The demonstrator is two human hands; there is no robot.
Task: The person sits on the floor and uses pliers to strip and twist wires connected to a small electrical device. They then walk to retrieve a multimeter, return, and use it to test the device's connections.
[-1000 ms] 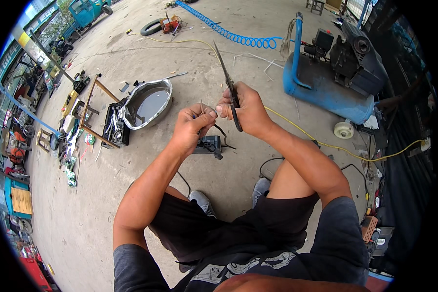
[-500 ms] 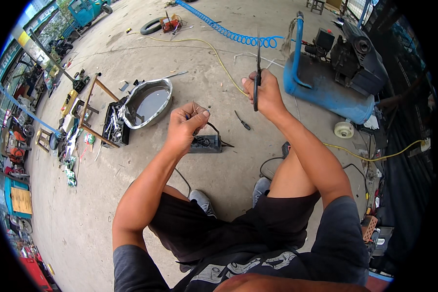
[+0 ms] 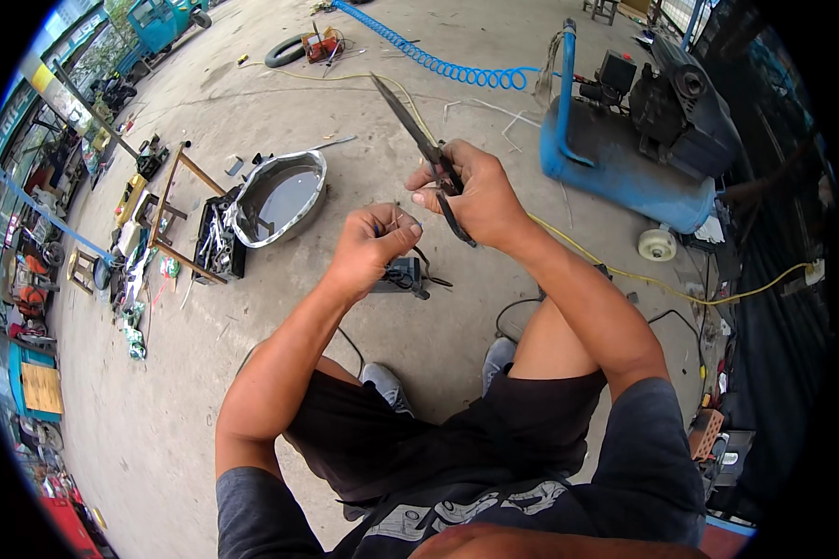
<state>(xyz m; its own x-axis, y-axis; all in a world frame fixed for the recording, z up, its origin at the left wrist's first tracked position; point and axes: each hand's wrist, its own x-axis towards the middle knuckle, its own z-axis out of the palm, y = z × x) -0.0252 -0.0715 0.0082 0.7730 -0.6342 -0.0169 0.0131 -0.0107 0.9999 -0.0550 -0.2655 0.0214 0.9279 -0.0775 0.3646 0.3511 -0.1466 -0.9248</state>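
Note:
My right hand point(image 3: 483, 197) is closed round the handles of dark scissors point(image 3: 406, 119); their long blades point up and to the left. To its left, my left hand point(image 3: 365, 250) pinches some thin wire ends point(image 3: 398, 218) between thumb and fingers, a bit of blue showing at the fingertips. The two hands are close together but apart. Behind and below the left hand, a small dark box-shaped device point(image 3: 403, 276) lies on the floor, with a thick black cable point(image 3: 431, 267) beside it. My hand partly hides this device.
A basin of murky water point(image 3: 323, 177) stands left of my hands, beside a crate of tools point(image 3: 218, 233) and a wooden frame point(image 3: 164, 200). At right is a blue air compressor point(image 3: 615, 186). A yellow hose point(image 3: 625, 273) crosses the floor; a tyre point(image 3: 285, 50) lies farther off.
My right hand has moved left and slightly down, and the scissors have tilted from upright to leftward. My left hand has shifted slightly right. The screwdriver on the floor is now hidden.

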